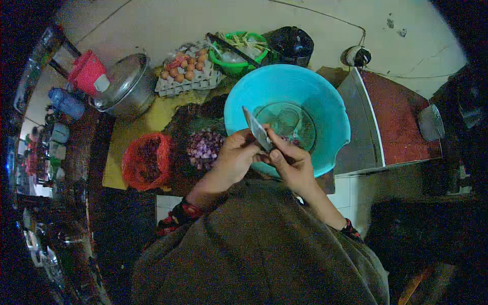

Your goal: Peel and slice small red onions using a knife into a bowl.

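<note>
My right hand (295,162) grips a knife whose broad metal blade (256,127) points up and to the left. My left hand (238,152) is close against the blade, its fingers bent together; whatever may be between them is hidden. Both hands are over the near rim of a large turquoise plastic basin (244,91). A few purplish pieces (294,142) show low in the basin, partly behind my right hand. Just left of my left hand lies a heap of small purple-and-white bulbs, apparently peeled shallots (204,146).
A red net bag (164,167) with dark contents sits at left. Behind are a lidded metal pot (124,85), eggs (188,68) on carton trays (190,87), a green basket (236,68) and a black container (291,44). A red-topped surface (396,122) adjoins at right.
</note>
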Motion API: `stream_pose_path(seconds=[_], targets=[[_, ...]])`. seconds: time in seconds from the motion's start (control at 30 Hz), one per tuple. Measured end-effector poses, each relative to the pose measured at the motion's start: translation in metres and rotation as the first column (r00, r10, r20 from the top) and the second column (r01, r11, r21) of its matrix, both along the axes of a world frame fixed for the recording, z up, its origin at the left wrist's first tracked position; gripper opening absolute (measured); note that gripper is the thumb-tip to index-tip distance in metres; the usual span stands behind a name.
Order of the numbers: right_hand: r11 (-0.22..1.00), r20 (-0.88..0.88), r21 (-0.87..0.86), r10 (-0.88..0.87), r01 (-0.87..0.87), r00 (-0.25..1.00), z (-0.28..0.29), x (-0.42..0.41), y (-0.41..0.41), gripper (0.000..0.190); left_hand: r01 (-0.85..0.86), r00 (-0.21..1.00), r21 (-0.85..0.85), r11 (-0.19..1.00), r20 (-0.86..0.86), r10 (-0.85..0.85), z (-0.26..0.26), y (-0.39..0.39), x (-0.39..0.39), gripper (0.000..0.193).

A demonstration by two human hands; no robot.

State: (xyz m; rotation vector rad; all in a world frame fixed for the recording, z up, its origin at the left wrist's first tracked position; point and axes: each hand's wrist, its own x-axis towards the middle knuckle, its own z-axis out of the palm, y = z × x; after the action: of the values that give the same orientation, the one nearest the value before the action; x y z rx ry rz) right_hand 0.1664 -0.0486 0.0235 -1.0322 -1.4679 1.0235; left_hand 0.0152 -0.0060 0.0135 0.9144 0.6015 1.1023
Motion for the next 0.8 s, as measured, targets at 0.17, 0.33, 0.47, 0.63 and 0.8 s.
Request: stream_pose_path(seconds=[0.17, 0.33, 0.47, 0.63, 0.8], targets=[[0.957, -0.136, -0.23, 0.149, -0.178, 0.979, 0.012, 0.01, 0.003, 0.036, 0.061, 0.986, -0.171, 0.983, 0.164, -0.033, 0.011, 0.0, 0.002, 0.027], [0.759, -0.566, -0.492, 0.093, -0.426, 0.819, 0.02, 0.02, 0.009, 0.038, 0.128, 0.986, -0.131, 0.983, 0.122, -0.112, 0.005, 0.005, 0.002, 0.025], [0.822, -0.538, -0.47, 0.022, -0.321, 0.843, 0.01, 0.031, 0.023, 0.037, 0.27, 0.96, -0.117, 0.956, 0.114, -0.257, 0.003, 0.007, -0.003, 0.024], [0.852, -0.531, -0.393, 0.098, -0.346, 0.842, -0.012, 0.048, 0.034, 0.041, 0.27, 0.953, -0.234, 0.934, 0.204, -0.224, 0.007, 0.003, -0.001, 0.025], [0.954, -0.012, -0.298, 0.038, -0.04, 0.999, 0.001, 0.026, 0.008, 0.049, 0.201, 0.954, -0.256, 0.946, 0.271, -0.129, 0.002, 0.008, 0.003, 0.023]])
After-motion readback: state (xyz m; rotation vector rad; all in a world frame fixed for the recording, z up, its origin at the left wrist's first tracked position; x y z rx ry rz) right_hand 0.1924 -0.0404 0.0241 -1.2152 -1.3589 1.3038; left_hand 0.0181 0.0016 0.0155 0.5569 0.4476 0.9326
